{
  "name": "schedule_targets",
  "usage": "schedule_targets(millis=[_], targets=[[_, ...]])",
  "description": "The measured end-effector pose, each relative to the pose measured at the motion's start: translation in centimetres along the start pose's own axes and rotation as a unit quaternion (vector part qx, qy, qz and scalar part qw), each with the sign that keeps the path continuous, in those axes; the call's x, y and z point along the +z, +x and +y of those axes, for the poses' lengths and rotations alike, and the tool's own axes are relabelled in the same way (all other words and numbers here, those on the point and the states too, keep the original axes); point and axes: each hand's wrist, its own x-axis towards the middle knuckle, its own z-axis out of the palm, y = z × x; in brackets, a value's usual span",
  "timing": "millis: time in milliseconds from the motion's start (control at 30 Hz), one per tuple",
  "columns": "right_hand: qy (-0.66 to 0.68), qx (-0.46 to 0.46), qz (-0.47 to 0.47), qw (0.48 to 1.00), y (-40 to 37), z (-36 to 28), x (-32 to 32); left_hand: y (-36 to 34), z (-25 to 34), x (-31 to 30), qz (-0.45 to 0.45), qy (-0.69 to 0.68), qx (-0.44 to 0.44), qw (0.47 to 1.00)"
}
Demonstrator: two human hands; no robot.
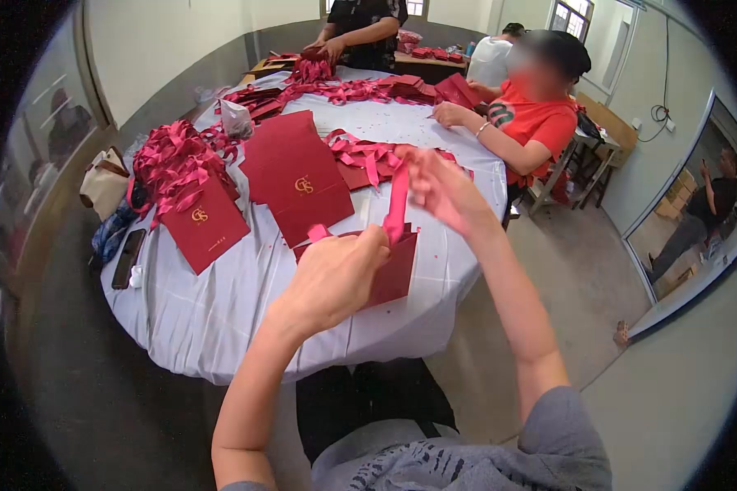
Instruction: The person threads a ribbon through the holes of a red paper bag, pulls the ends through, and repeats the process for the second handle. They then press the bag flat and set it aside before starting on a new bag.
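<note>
My left hand (340, 274) is closed, its thumb and fingers pinching a pink ribbon (398, 200) just above a small dark red paper bag (395, 274). The bag lies on the table's near side, partly hidden behind that hand. Up and to the right, my right hand (446, 192) is slightly blurred, with its fingertips pinched on the ribbon's upper end. Between my two hands the ribbon runs nearly upright. A short pink piece (318, 233) shows at the bag's left edge.
Beyond my hands lie a large red bag (299, 176) with a gold logo, another red bag (205, 225) and a ribbon heap (172, 164). A phone (128, 259) rests at the left edge of the white-covered table (221, 327). Co-workers handle red bags at the far side and right.
</note>
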Motion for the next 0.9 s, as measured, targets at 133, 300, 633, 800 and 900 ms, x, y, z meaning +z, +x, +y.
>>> schedule_targets(millis=[133, 300, 633, 800, 900], targets=[[-0.1, 0.101, -0.026, 0.989, -2.3, 2.9, 0.3, 0.1, 0.1, -0.1, -0.031, 0.045, -0.011, 0.998], [-0.274, 0.109, 0.047, 0.954, -3.0, 2.6, -0.4, 0.0, -0.2, 0.3, -0.011, 0.051, -0.009, 0.999], [-0.229, -0.017, 0.11, 0.967, -2.7, 3.0, 3.3, -0.3, 0.9, 0.6, 0.031, 0.089, 0.033, 0.995], [-0.317, -0.103, 0.165, 0.928, -1.8, 4.3, 2.9, 0.0, 0.4, 1.1, 0.061, 0.098, 0.08, 0.99], [-0.295, -0.091, 0.147, 0.94, -2.0, 3.4, 3.5, 0.0, 0.4, 1.1, 0.055, 0.091, 0.084, 0.991]])
